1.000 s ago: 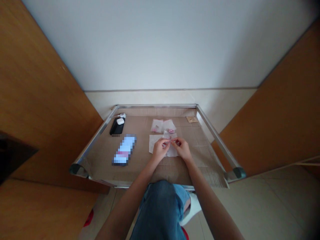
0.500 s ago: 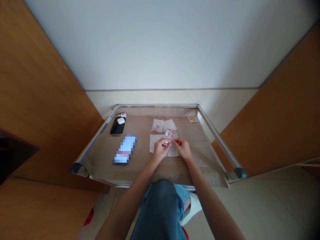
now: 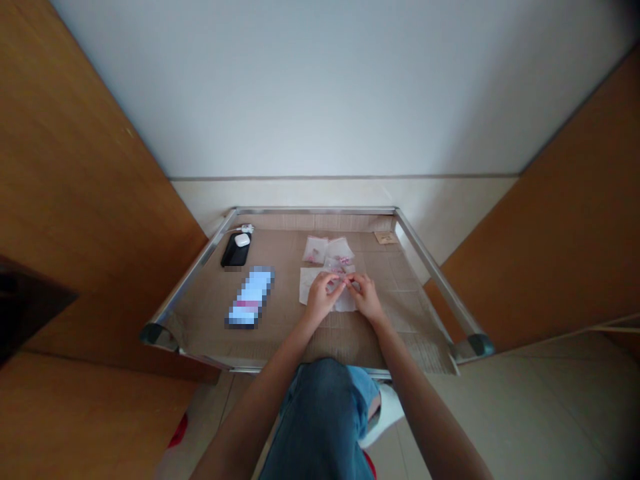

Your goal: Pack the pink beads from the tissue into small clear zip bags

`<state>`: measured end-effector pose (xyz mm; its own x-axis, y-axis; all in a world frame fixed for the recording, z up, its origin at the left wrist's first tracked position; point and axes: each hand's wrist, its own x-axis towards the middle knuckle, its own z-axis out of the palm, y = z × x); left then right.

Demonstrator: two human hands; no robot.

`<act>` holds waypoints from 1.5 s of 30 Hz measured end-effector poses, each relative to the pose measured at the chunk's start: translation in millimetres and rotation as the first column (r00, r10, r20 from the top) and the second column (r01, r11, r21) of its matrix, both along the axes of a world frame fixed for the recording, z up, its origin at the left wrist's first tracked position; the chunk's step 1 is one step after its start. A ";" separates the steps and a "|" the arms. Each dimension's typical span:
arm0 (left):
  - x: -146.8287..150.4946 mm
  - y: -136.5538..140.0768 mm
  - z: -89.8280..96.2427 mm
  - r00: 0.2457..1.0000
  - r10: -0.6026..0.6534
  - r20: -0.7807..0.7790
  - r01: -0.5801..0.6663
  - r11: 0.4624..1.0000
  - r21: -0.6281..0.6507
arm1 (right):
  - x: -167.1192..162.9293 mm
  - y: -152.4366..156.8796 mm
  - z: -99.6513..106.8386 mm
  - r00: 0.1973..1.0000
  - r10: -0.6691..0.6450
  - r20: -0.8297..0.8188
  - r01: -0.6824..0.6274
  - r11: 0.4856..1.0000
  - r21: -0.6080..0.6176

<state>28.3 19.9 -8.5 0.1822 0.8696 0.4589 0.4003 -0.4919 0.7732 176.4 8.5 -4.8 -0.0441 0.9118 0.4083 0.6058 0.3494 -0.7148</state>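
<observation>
Fingertips together, my left hand (image 3: 321, 297) and my right hand (image 3: 367, 297) both pinch the near edge of a small clear plastic bag (image 3: 336, 265) with pink bits in it. The bag lies low, over a white sheet (image 3: 307, 285) that looks like paper or thin plastic. Just beyond it are two more small clear bags, a left one (image 3: 316, 249) and a right one (image 3: 339, 248), each with something pink inside. My fingers partly hide the held edge and the sheet.
Brown cardboard (image 3: 280, 243) lines the metal-framed table (image 3: 315, 211). At left lie a lit phone (image 3: 251, 297) and a black phone (image 3: 235, 253) carrying a white earbud case (image 3: 243, 240), beside a white plug (image 3: 247, 228). A small tan packet (image 3: 385, 238) sits back right.
The clear bag, raised and shiny before, has come down flatter towards the sheet. Both hands stay in almost the same place, still pinching.
</observation>
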 end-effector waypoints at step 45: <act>-3.1 2.4 0.3 0.989 0.103 0.110 -0.101 0.995 -0.024 | -6.7 -9.7 8.8 0.972 -0.176 0.157 0.170 0.984 0.052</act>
